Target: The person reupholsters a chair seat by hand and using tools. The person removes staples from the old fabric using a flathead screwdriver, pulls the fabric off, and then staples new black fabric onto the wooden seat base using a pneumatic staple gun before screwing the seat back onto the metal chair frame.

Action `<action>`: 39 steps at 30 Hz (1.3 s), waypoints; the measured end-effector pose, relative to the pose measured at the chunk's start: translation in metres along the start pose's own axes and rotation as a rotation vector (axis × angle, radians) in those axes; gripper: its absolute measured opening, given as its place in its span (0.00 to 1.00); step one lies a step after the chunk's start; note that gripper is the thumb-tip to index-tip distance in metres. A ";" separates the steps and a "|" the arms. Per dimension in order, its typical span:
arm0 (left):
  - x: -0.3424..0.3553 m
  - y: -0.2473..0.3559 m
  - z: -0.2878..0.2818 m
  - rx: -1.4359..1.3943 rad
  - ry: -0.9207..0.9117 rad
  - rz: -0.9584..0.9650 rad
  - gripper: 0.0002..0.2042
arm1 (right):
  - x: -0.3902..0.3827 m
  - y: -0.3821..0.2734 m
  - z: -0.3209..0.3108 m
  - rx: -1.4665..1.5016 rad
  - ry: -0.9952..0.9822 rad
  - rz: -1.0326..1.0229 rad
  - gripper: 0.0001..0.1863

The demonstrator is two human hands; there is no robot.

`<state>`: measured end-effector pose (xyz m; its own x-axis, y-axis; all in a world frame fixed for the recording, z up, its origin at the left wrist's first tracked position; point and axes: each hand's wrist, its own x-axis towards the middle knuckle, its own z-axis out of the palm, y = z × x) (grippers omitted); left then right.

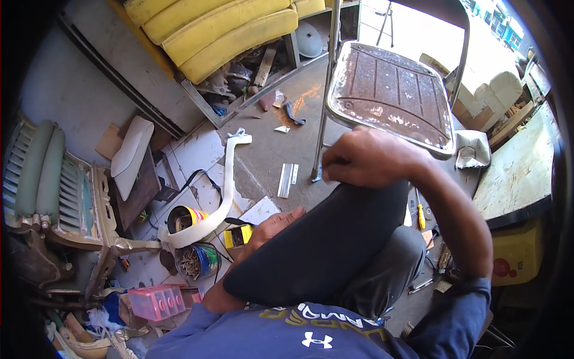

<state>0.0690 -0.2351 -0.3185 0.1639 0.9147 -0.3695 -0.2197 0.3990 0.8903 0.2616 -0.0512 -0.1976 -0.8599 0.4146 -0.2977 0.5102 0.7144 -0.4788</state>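
Note:
A black padded seat cushion (311, 245) lies tilted across my lap, one end toward my chest and the other out over my knee. My right hand (373, 158) is closed at its far upper edge, with the fingers curled down; whether something small is between them does not show. My left hand (272, 230) holds the cushion's left side from beneath, thumb along the edge and the other fingers mostly hidden. Just beyond my right hand stands a metal folding chair (391, 96) with a worn, rusty brown seat.
Left of me are a carved bench frame (66, 197), a bucket of small fasteners (200, 261), a yellow tin (185, 219) and a pink organizer box (156, 301). A white foam strip (229, 173) curves over the tiles. A yellow-handled screwdriver (421, 215) lies right; a yellow sofa (227, 36) stands behind.

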 end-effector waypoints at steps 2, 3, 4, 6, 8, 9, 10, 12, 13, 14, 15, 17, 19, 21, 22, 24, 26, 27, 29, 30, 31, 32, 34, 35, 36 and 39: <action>-0.008 0.000 0.001 0.102 0.043 0.071 0.20 | -0.004 -0.015 0.037 -0.100 0.655 -0.218 0.10; -0.007 -0.001 0.006 0.050 0.016 0.080 0.20 | -0.008 -0.028 0.057 -0.208 0.936 -0.159 0.10; -0.009 -0.001 0.010 0.007 0.002 0.082 0.20 | -0.012 -0.036 0.080 -0.346 1.095 -0.252 0.13; -0.003 -0.008 0.024 -0.052 -0.041 0.126 0.19 | -0.023 -0.069 0.134 -0.188 0.986 -0.539 0.21; -0.005 -0.011 0.041 -0.069 -0.063 0.198 0.19 | -0.030 -0.054 0.142 -0.284 0.946 -0.536 0.24; -0.004 -0.008 0.050 -0.096 -0.062 0.228 0.19 | -0.038 -0.042 0.131 -0.263 1.031 -0.415 0.26; 0.000 -0.006 0.059 -0.148 -0.053 0.212 0.18 | -0.047 -0.022 0.115 -0.245 1.111 -0.287 0.27; 0.014 -0.003 0.083 -0.273 -0.001 0.095 0.16 | -0.078 0.020 0.105 -0.389 1.252 0.052 0.26; 0.021 0.001 0.097 -0.349 0.060 -0.011 0.16 | -0.097 0.040 0.110 -0.377 1.359 0.210 0.23; 0.028 0.003 0.112 -0.173 -0.031 0.116 0.16 | -0.121 0.052 0.118 -0.234 1.458 0.314 0.19; 0.039 -0.004 0.131 -0.026 -0.129 0.240 0.16 | -0.154 0.068 0.141 -0.087 1.508 0.455 0.18; 0.057 -0.018 0.196 0.328 -0.238 0.490 0.15 | -0.217 0.082 0.205 0.058 1.463 0.766 0.16; 0.064 -0.047 0.256 0.470 -0.281 0.716 0.15 | -0.269 0.089 0.298 0.180 1.274 1.027 0.14; 0.058 -0.072 0.303 0.534 -0.293 0.815 0.15 | -0.329 0.078 0.424 0.427 0.957 1.304 0.11; 0.055 -0.083 0.317 0.637 -0.287 0.897 0.13 | -0.342 0.065 0.482 0.550 0.774 1.449 0.15; 0.055 -0.113 0.332 0.831 -0.252 1.013 0.10 | -0.350 0.020 0.572 0.631 0.389 1.718 0.24; 0.058 -0.144 0.331 1.031 -0.307 1.093 0.09 | -0.334 -0.017 0.617 0.649 0.308 1.773 0.34; 0.060 -0.153 0.330 1.131 -0.329 1.133 0.09 | -0.323 -0.030 0.623 0.629 0.318 1.758 0.36; 0.060 -0.145 0.321 1.129 -0.341 1.087 0.09 | -0.303 -0.048 0.624 0.518 0.364 1.737 0.35; 0.063 -0.138 0.314 1.127 -0.340 1.069 0.09 | -0.300 -0.049 0.634 0.455 0.414 1.726 0.32; 0.064 -0.135 0.305 1.132 -0.359 1.077 0.09 | -0.298 -0.045 0.647 0.390 0.463 1.712 0.29; 0.065 -0.135 0.296 1.099 -0.369 1.069 0.09 | -0.299 -0.039 0.666 0.321 0.516 1.698 0.26; 0.068 -0.127 0.270 1.065 -0.376 1.058 0.09 | -0.299 -0.028 0.673 0.477 0.574 1.718 0.27; 0.073 -0.124 0.257 1.068 -0.411 1.108 0.11 | -0.304 -0.024 0.662 0.580 0.566 1.633 0.30; 0.072 -0.122 0.247 1.101 -0.435 1.152 0.10 | -0.315 -0.020 0.636 0.670 0.543 1.550 0.33; 0.082 -0.118 0.238 1.130 -0.541 1.249 0.09 | -0.345 0.001 0.608 0.788 0.621 1.504 0.34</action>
<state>0.3370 -0.2223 -0.3909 0.7544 0.3953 0.5240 0.2209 -0.9047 0.3644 0.5670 -0.5360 -0.5970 0.5090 0.6455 -0.5694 0.5021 -0.7600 -0.4127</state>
